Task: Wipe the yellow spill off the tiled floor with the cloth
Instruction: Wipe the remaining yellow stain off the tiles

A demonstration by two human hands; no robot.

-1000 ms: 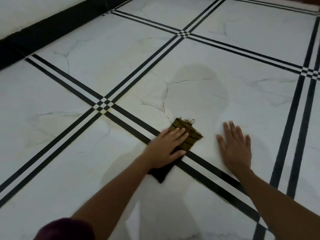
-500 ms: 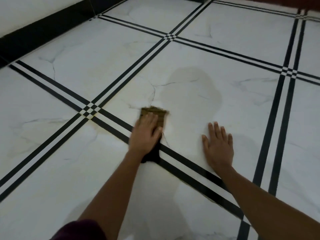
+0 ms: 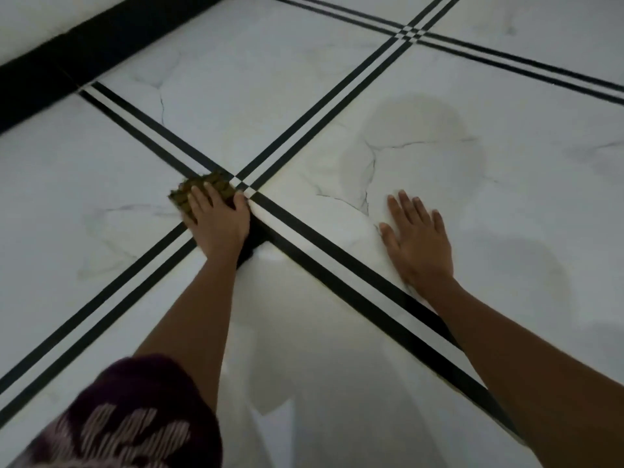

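We log: black skirting (image 3: 84, 52) upper left, tiled floor (image 3: 270, 79) wide to right | left grip (image 3: 216, 221) flat, fingers straight, pressing cloth (image 3: 182, 197) beside stripe crossing (image 3: 244, 188) | right grip (image 3: 418, 244) splayed flat on floor.

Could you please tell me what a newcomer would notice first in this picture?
The left hand presses an olive cloth flat just left of where the black double lines cross. The right hand lies flat on the white tile to its right, with a faint dull patch beyond its fingers.
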